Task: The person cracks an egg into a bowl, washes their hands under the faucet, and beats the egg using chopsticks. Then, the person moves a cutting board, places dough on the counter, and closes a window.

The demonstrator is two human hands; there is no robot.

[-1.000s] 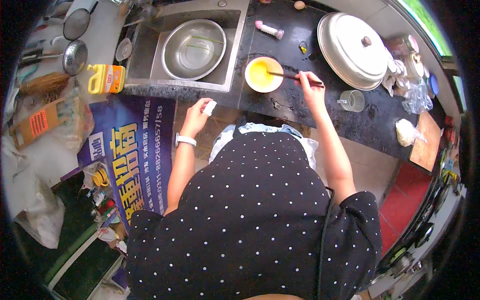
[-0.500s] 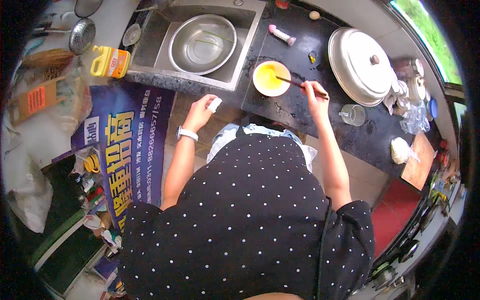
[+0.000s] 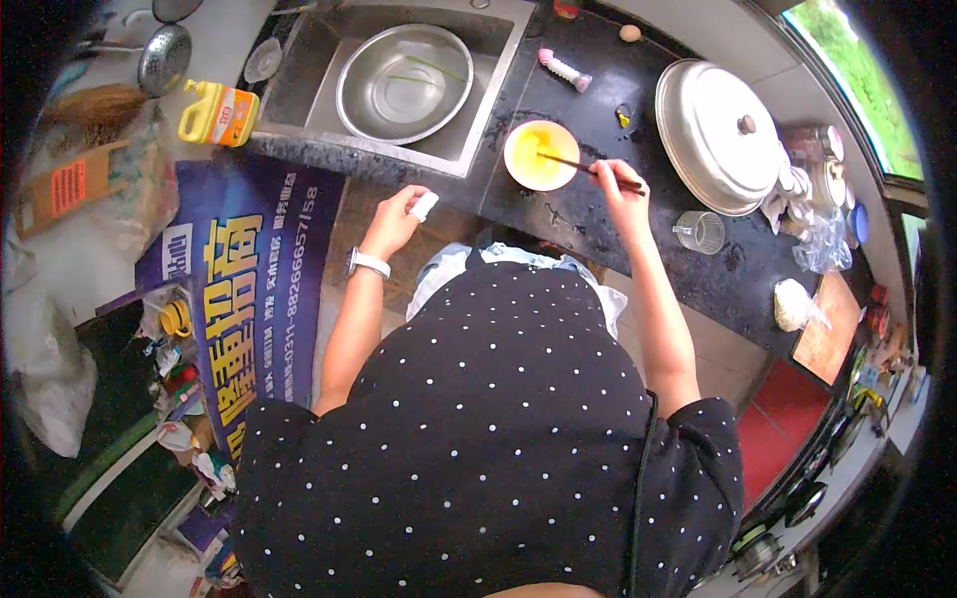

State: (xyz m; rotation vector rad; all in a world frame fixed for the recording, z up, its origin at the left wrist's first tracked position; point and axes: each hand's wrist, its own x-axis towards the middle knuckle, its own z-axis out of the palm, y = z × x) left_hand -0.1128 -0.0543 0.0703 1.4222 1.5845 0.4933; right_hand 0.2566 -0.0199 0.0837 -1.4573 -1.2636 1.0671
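My right hand grips dark chopsticks over the counter. Their tips dip into beaten yellow egg in a small round bowl near the counter's front edge. In front of the counter, left of the bowl, my left hand is closed around a small white thing, perhaps a folded tissue; its kind is not clear. A pale watch is on my left wrist.
The sink holds a metal basin with green stalks inside. On the dark counter are a pink-and-white tube, an egg, a large lidded pan and a glass mug. A yellow jug stands left of the sink.
My right hand has shifted slightly left, and the chopstick tips have moved a little left and down within the egg. My left hand has barely moved and keeps the white thing.
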